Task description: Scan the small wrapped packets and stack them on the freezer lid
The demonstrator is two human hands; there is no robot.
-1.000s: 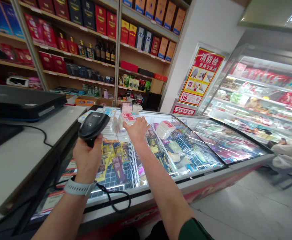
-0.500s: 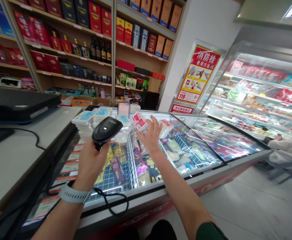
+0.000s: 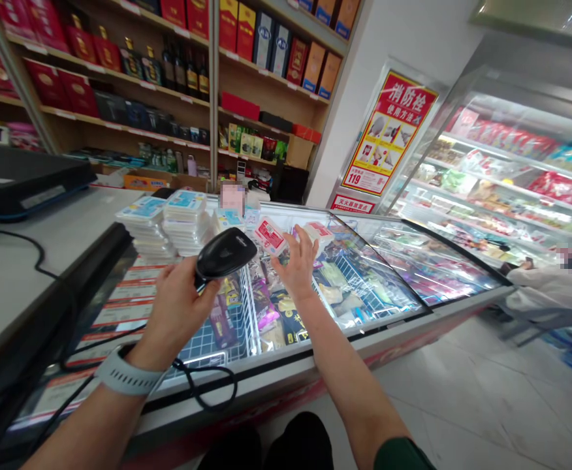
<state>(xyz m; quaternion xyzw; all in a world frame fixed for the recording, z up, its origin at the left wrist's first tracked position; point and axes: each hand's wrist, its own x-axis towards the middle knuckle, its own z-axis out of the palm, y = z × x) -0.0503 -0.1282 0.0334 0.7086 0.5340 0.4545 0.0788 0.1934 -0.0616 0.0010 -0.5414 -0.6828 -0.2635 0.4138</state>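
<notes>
Red-label pack (image 3: 270, 236) was over the freezer (image 3: 394, 343), just up-left of the nearer R hand (image 3: 296, 271), fingers spread (touch unclear), long side slanting twd it, & L hand (image 3: 181, 310) gripped the scanner (image 3: 227, 251)

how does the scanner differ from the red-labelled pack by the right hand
The scanner is black; the red-labelled pack is red and white. The scanner has a rounded head, while the pack looks rectangular. The left hand grips the scanner; the right hand is at the pack, its hold unclear. Both appear over the freezer.
</notes>
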